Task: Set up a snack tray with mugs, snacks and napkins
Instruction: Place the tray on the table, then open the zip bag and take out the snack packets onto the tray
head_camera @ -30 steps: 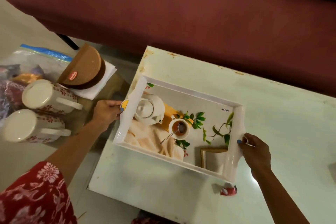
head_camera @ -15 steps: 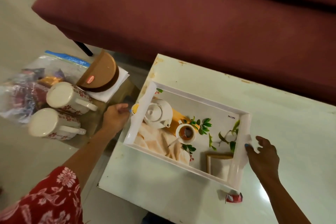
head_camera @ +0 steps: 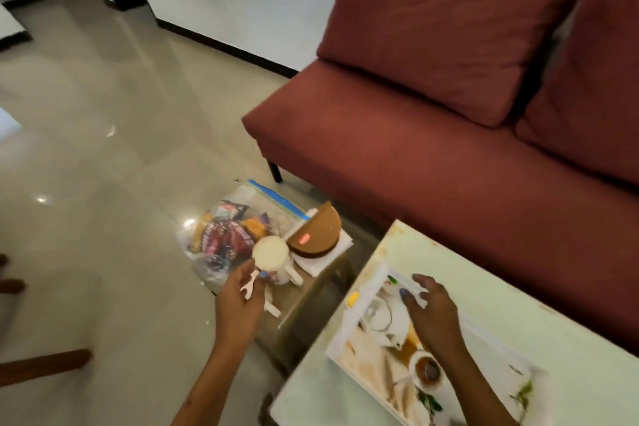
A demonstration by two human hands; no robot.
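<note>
A white tray point(head_camera: 348, 326) with a printed teapot picture lies on the pale table point(head_camera: 511, 301). My right hand point(head_camera: 428, 311) hovers over the tray's far left corner, fingers spread, holding nothing. To the left, on a low stool point(head_camera: 311, 297), one white floral mug point(head_camera: 271, 252) lies on its side. My left hand point(head_camera: 242, 297) covers a second mug; only that mug's handle point(head_camera: 273, 309) sticks out. Blur hides whether the fingers grip it. A clear bag of snacks point(head_camera: 224, 235) lies behind the mugs. White napkins point(head_camera: 326, 261) sit under a brown half-round holder point(head_camera: 316, 228).
A dark red sofa point(head_camera: 449, 156) runs along the far side of the table and stool. Shiny tiled floor point(head_camera: 103, 149) stretches to the left. Wooden furniture legs point(head_camera: 41, 363) show at the left edge.
Both hands have let go of the tray's ends. My left hand moved left onto the near mug. My right hand crossed over to the tray's left corner. The camera swung up and left.
</note>
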